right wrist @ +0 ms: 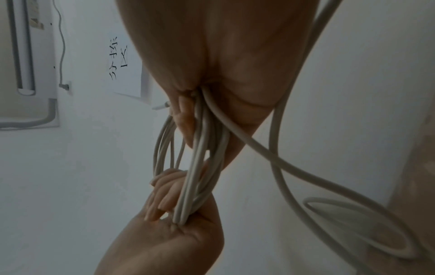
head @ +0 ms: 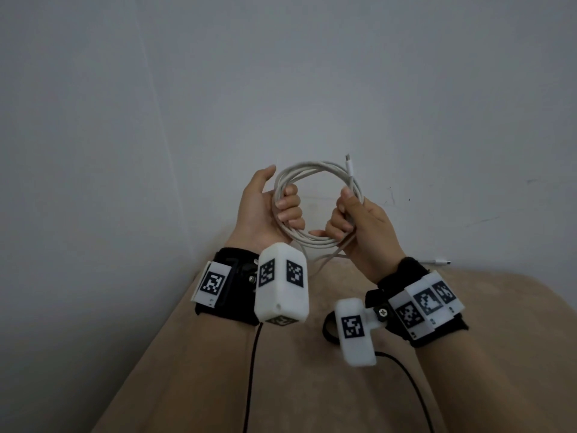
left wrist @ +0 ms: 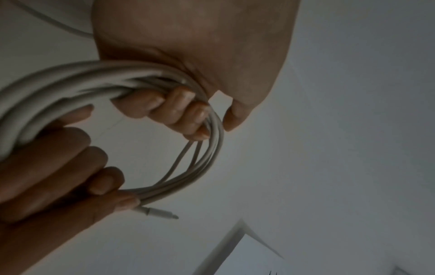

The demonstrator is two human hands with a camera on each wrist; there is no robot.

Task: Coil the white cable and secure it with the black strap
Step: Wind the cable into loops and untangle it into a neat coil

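I hold the white cable (head: 312,166) as a round coil of several loops in the air before the wall. My left hand (head: 285,207) curls its fingers (left wrist: 183,111) round the coil's left side. My right hand (head: 342,214) grips the right side, thumb up along the strands (right wrist: 200,167). One connector (head: 348,160) sticks up above the right thumb. A loose tail (right wrist: 306,167) hangs below the right hand and ends in a second connector (head: 437,261) past the right wrist. A black loop (head: 327,326), perhaps the strap, lies on the table, half hidden behind the right wrist camera.
A beige table (head: 312,395) lies under my forearms, set against a plain grey wall (head: 281,73). Thin black leads (head: 253,370) trail from the wrist cameras across the table. In the right wrist view a handwritten paper sheet (right wrist: 124,65) hangs on the wall.
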